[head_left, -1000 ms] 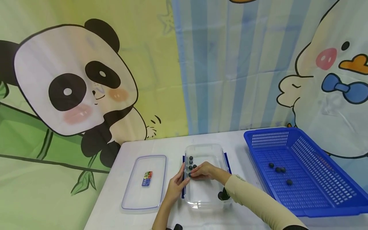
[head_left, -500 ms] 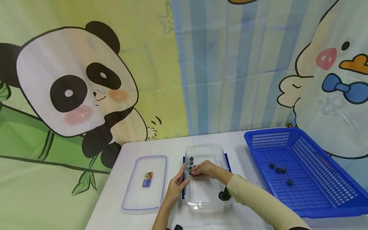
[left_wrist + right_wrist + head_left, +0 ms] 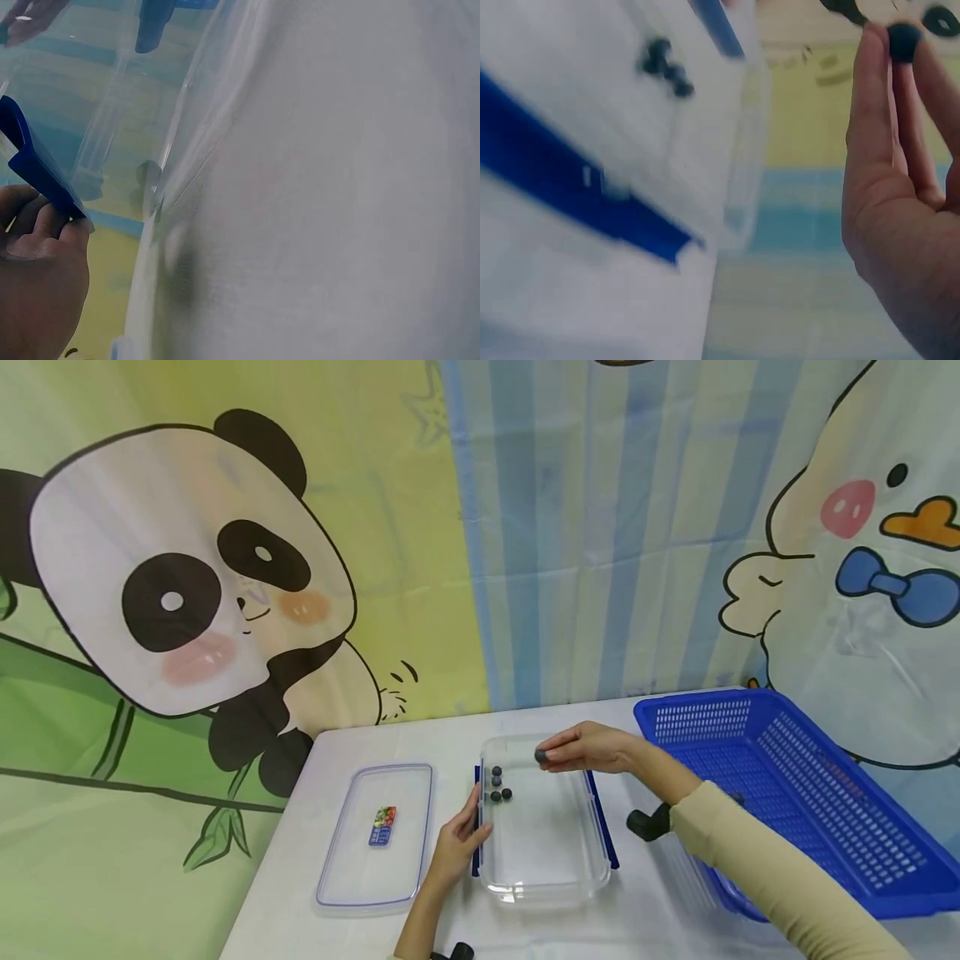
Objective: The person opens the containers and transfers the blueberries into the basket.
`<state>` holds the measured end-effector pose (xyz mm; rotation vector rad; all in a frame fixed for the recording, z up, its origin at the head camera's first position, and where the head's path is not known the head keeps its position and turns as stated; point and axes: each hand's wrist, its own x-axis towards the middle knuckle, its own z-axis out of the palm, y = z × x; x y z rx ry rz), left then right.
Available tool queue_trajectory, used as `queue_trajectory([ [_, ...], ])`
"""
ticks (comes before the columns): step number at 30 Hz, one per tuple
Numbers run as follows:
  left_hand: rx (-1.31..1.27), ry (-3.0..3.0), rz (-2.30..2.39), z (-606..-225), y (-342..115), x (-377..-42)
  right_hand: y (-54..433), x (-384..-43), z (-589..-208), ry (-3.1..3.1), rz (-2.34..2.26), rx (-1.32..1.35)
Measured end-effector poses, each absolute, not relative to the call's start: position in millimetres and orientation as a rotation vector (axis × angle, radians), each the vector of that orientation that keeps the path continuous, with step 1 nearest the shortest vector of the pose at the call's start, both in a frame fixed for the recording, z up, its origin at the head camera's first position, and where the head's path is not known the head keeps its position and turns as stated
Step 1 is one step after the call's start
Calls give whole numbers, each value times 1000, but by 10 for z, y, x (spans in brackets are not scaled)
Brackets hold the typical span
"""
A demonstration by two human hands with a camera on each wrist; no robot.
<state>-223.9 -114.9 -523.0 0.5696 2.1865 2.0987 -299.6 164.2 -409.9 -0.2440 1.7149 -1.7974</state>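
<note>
A clear plastic food box [image 3: 543, 860] with blue side latches stands lidless on the table. Several small dark blue balls [image 3: 497, 782], blueberry-like, lie along its left wall. My left hand [image 3: 452, 850] grips the box's left side, fingers at the blue latch [image 3: 45, 176] in the left wrist view. My right hand [image 3: 588, 747] is raised over the box's far right part. Thumb and fingertips pinch one dark blue ball [image 3: 904, 42], which also shows in the head view.
A clear lid [image 3: 348, 885] with a colourful label lies left of the box. To the right stands a blue mesh basket [image 3: 892, 910], partly behind my right sleeve [image 3: 765, 860]; a dark ball [image 3: 737, 797] shows beside the sleeve. A printed curtain [image 3: 555, 568] hangs behind the table.
My right hand has risen from among the balls at the box's left and moved right and away, carrying one ball. The left hand has stayed at the box's side.
</note>
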Motion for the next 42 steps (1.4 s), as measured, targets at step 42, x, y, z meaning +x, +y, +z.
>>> queue_trajectory([
  [42,582,2192,2082,-5273,-1178,-2251,4652,-2491,-5114,1452,-2029,226],
])
